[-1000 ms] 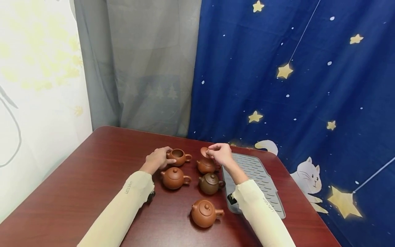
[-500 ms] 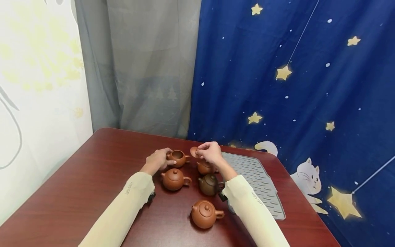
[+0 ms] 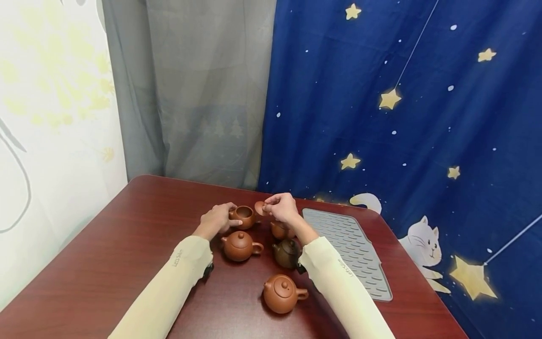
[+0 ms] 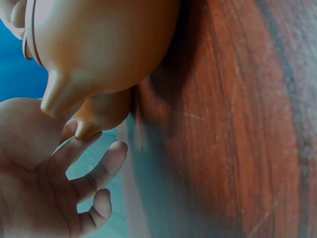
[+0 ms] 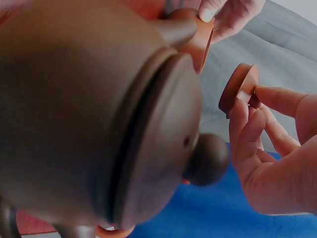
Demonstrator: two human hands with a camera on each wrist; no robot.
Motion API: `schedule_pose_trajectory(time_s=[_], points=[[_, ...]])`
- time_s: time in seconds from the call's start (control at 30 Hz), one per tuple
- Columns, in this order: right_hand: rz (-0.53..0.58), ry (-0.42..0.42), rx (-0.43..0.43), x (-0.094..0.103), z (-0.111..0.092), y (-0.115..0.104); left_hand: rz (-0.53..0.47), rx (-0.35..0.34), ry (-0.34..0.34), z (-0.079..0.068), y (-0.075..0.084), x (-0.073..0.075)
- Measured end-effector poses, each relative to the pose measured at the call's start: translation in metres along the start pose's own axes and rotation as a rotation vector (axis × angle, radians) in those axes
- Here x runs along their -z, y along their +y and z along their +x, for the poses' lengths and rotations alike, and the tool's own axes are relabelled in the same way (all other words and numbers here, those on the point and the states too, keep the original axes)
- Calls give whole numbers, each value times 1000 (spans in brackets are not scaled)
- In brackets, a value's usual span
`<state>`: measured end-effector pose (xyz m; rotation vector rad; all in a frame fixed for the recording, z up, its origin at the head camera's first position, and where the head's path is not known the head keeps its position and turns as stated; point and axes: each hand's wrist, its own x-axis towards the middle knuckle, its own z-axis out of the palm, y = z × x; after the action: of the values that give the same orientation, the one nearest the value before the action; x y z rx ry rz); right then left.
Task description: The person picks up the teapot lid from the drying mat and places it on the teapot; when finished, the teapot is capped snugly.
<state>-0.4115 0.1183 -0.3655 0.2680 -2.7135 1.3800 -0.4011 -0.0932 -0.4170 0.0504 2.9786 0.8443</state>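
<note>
My left hand (image 3: 215, 220) grips an uncovered reddish-brown teapot (image 3: 245, 224) at its spout side, thumb on the near side. In the left wrist view, that teapot's spout (image 4: 86, 130) shows beside the fingers, the lower ones hanging loose. My right hand (image 3: 282, 208) pinches a round teapot lid (image 5: 238, 89) by its knob. The lid is tilted and held in the air just right of the uncovered teapot, apart from it. Below the right hand stands another reddish-brown teapot (image 3: 279, 230), its top partly hidden by that hand.
A lidded orange-brown teapot (image 3: 238, 246) stands just in front of the left hand. Under the right forearm is a dark brown lidded teapot (image 3: 286, 255). Nearest me is another lidded teapot (image 3: 280, 294). A grey ridged mat (image 3: 349, 240) lies on the table's right side.
My right hand has carried the lid leftward, from above the right-hand teapot to beside the uncovered one. The left hand has kept its grip and place.
</note>
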Motion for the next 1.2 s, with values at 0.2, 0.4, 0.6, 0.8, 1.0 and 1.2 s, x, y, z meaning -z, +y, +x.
schedule_pose_trajectory(time_s=[0.2, 0.4, 0.6, 0.8, 1.0, 1.2], points=[[6, -18, 23, -5, 2, -4, -2, 1, -1, -1, -1, 2], [-4, -18, 25, -8, 4, -10, -6, -5, 7, -1, -1, 2], [-65, -36, -15, -17, 8, -10, -9, -18, 11, -1, -2, -1], [-119, -72, -1, -23, 12, -13, -10, -18, 6, -1, -3, -1], [-121, -107, 20, -29, 18, -14, -2, -3, 13, 2, -3, 1], [-106, -110, 1, -34, 22, -8, -1, -20, 15, 1, -4, -3]])
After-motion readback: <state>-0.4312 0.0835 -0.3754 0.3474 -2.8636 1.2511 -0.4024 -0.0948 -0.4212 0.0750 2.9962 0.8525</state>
